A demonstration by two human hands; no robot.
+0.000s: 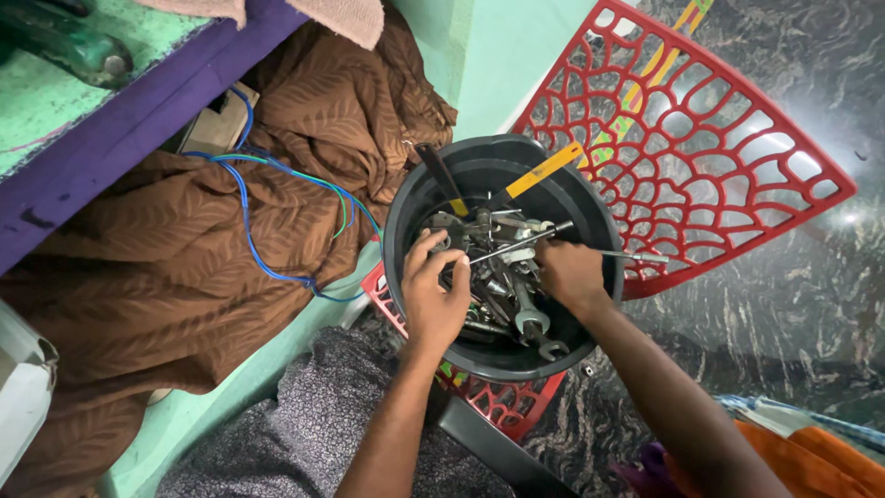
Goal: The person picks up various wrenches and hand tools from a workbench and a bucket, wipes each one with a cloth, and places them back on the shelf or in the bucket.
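Head view: both hands down in a black bucket (406,217) of metal tools (502,277).

The left hand (433,293) rests on the heap with fingers spread, gripping nothing clearly; the right hand (570,274) curls over the tools, its fingers hidden, so its hold cannot be told. The bucket stands on a red lattice plastic stool (710,157), over dark marbled floor (820,323); brown cloth (184,267) with blue wire (247,207) lies left.
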